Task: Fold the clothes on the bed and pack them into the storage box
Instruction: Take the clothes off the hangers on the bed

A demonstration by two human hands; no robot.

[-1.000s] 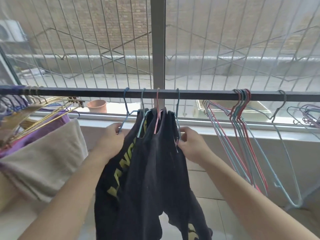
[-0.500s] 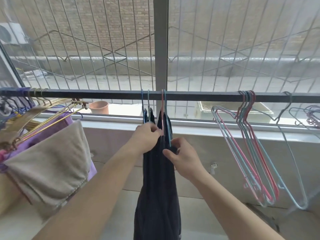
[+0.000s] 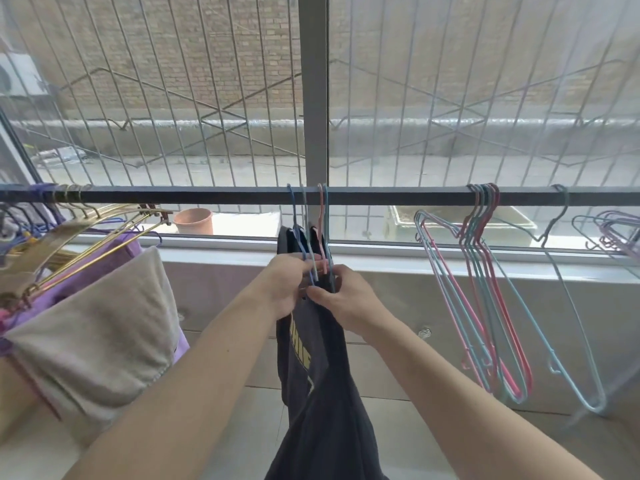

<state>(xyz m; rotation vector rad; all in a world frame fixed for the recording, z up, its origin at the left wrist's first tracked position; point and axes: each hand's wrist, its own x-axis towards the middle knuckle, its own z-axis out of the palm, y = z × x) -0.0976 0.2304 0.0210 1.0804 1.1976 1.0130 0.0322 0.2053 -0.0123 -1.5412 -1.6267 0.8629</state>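
Note:
Dark garments point(image 3: 322, 375) with yellow lettering hang from several thin wire hangers point(image 3: 313, 230) bunched together on the dark rail point(image 3: 398, 196) in front of the window. My left hand point(image 3: 287, 284) grips the hangers and the cloth just below the rail from the left. My right hand point(image 3: 341, 301) pinches the same bunch from the right, touching my left fingers. The cloth hangs down between my forearms and runs out of the frame at the bottom. No bed or storage box is in view.
Several bare pink and blue wire hangers point(image 3: 485, 289) dangle on the rail to the right. At left, gold hangers point(image 3: 86, 226) carry a beige cloth point(image 3: 100, 337) and a purple garment point(image 3: 114, 258). A window sill and barred window stand behind; a terracotta pot point(image 3: 193, 220) sits outside.
The spread-out dark garments were pushed together into one tight bunch. Both my hands closed in from either side and now meet on the hangers at the middle.

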